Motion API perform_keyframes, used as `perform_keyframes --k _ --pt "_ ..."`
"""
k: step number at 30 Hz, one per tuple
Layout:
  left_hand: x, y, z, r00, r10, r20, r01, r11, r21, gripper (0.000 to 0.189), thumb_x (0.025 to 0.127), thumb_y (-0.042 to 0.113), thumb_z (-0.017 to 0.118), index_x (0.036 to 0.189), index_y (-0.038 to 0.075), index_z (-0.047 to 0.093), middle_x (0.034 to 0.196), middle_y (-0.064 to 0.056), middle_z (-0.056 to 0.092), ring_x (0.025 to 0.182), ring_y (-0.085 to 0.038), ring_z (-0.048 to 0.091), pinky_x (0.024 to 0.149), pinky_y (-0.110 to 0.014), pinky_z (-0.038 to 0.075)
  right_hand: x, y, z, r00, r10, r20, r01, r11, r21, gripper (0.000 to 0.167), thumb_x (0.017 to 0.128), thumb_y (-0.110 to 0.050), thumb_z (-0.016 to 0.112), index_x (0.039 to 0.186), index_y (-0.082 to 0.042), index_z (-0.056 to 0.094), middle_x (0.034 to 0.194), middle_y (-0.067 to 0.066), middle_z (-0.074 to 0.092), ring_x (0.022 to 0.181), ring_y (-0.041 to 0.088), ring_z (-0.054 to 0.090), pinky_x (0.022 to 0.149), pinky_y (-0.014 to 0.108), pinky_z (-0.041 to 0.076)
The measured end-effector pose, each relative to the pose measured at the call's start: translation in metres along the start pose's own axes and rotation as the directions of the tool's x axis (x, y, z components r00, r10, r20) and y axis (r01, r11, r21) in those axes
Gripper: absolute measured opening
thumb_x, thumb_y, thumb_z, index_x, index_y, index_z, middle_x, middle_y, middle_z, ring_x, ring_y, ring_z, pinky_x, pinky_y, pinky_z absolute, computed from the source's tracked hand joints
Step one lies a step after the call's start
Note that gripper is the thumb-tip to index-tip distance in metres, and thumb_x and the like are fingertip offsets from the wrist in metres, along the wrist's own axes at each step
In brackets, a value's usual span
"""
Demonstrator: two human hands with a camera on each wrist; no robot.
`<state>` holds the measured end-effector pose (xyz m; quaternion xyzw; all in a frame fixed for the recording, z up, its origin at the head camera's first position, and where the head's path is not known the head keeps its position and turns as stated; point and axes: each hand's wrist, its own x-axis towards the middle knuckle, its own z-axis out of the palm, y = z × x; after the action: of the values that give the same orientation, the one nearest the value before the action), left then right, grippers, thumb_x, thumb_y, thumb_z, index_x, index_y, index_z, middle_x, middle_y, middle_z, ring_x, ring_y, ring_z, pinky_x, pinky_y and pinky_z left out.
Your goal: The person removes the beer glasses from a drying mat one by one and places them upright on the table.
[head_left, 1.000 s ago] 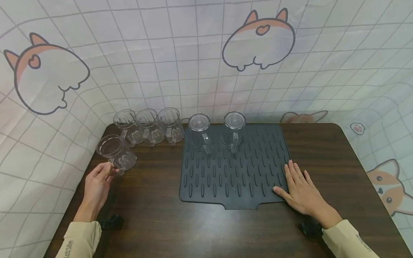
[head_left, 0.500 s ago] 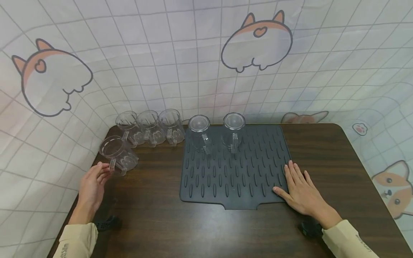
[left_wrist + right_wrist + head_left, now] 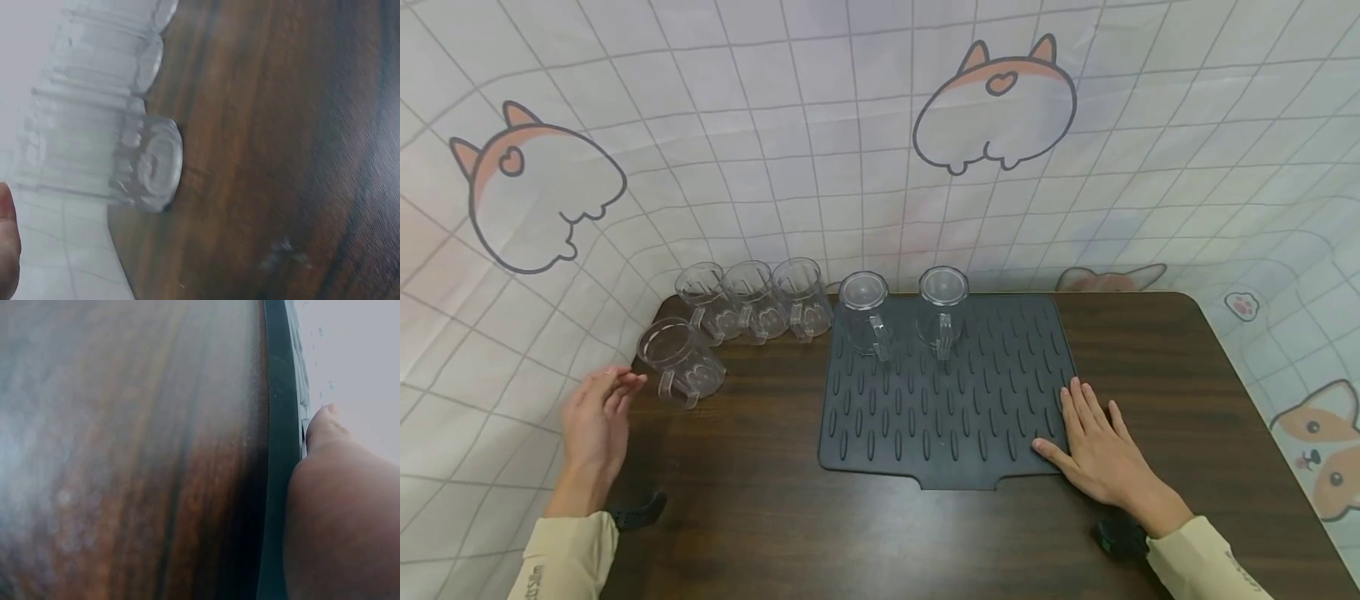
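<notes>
My left hand (image 3: 597,421) hovers just left of a clear glass mug (image 3: 694,371), apart from it, with loosely bent fingers and nothing in them. That mug stands upright on the table's left side, its handle towards me; the left wrist view catches its thick base (image 3: 159,164) too. Flat on the right front edge of a dark grey ribbed drying mat (image 3: 887,446) rests my right hand (image 3: 1101,454), fingers straight. Two mugs sit upside down at the mat's back: a left one (image 3: 863,292) and a right one (image 3: 943,287). The right wrist view has only the thumb side (image 3: 344,512) and mat edge.
Behind the near mug, three more upright glass mugs (image 3: 756,304) form a row along the table's back left edge. A patterned cloth (image 3: 865,200) hangs behind and beside the brown wooden table (image 3: 775,533). The mat has a spout-like tab at its front.
My left hand has let go of the near mug's handle and drawn back to the left. The mug stays standing where it was. My right hand has kept its place on the mat.
</notes>
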<state>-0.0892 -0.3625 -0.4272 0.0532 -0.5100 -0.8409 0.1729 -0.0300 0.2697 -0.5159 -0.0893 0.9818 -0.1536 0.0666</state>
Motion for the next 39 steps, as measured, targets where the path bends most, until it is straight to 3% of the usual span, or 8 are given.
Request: perform_keyframes --k 9,13,21,25,31,35,39 --pt "-0.005 0.002 0.032 0.995 0.098 0.033 -0.096 0.994 -0.049 0.016 0.103 0.000 0.056 0.091 -0.004 0.066 0.084 -0.010 0.073 0.080 -0.022 0.072 0.085 -0.027 0.058 0.000 0.001 0.001 1.000 0.001 -0.001 -0.001 1.000 0.015 0.098 0.103 -0.064 0.045 0.163 0.004 0.008 0.173 0.027 0.001 0.162 0.046 0.002 0.126 0.070 0.000" --pt "-0.010 -0.001 0.044 0.992 0.106 0.075 -0.101 0.992 -0.072 0.015 0.104 -0.002 0.055 0.093 -0.004 0.066 0.087 -0.010 0.071 0.081 -0.022 0.072 0.087 -0.027 0.057 -0.001 0.001 0.002 1.000 0.000 0.003 0.000 1.000 0.020 0.098 0.103 -0.065 0.044 0.163 0.004 0.008 0.173 0.027 0.000 0.162 0.046 0.002 0.126 0.070 -0.001" --pt "-0.019 -0.012 0.071 0.974 0.104 0.200 -0.116 0.992 0.050 0.014 0.105 0.001 0.054 0.098 0.000 0.066 0.094 -0.006 0.066 0.088 -0.018 0.069 0.094 -0.024 0.054 -0.001 0.001 0.002 1.000 0.004 0.011 -0.004 1.000 0.027 0.099 0.103 -0.066 0.043 0.163 0.004 0.006 0.173 0.026 -0.002 0.162 0.046 -0.001 0.126 0.071 -0.003" --pt "-0.023 -0.024 0.083 0.958 0.082 0.273 -0.111 0.989 0.094 0.016 0.106 0.001 0.052 0.098 0.002 0.067 0.096 -0.004 0.067 0.090 -0.015 0.070 0.093 -0.023 0.055 0.000 0.002 0.002 1.000 0.007 0.011 -0.008 1.000 0.025 0.099 0.103 -0.066 0.042 0.164 0.003 0.005 0.173 0.025 -0.003 0.162 0.045 -0.002 0.126 0.070 -0.004" --pt "-0.027 -0.041 0.100 0.929 0.054 0.366 -0.094 0.991 0.091 0.017 0.106 0.001 0.051 0.101 0.003 0.068 0.097 -0.004 0.070 0.092 -0.015 0.071 0.093 -0.023 0.056 0.000 0.002 0.002 1.000 0.011 0.004 -0.011 1.000 0.022 0.099 0.103 -0.066 0.043 0.164 0.003 0.006 0.174 0.025 -0.003 0.162 0.045 -0.001 0.127 0.070 -0.003" --pt "-0.031 -0.051 0.110 0.911 -0.001 0.412 -0.074 0.984 0.164 0.017 0.106 0.003 0.052 0.104 0.008 0.068 0.097 0.000 0.072 0.094 -0.012 0.071 0.092 -0.024 0.056 0.000 0.001 0.002 1.000 0.010 -0.005 -0.010 1.000 0.017 0.099 0.103 -0.066 0.044 0.164 0.003 0.008 0.173 0.025 -0.001 0.162 0.045 0.001 0.126 0.071 0.000" --pt "-0.037 -0.061 0.119 0.873 -0.064 0.484 -0.065 0.967 0.245 0.016 0.107 0.006 0.053 0.113 0.009 0.067 0.101 0.004 0.072 0.097 -0.010 0.071 0.092 -0.024 0.056 0.000 0.002 0.004 1.000 0.016 0.001 -0.016 1.000 0.024 0.099 0.103 -0.067 0.043 0.164 0.002 0.007 0.174 0.024 -0.002 0.162 0.045 0.000 0.126 0.070 0.000"
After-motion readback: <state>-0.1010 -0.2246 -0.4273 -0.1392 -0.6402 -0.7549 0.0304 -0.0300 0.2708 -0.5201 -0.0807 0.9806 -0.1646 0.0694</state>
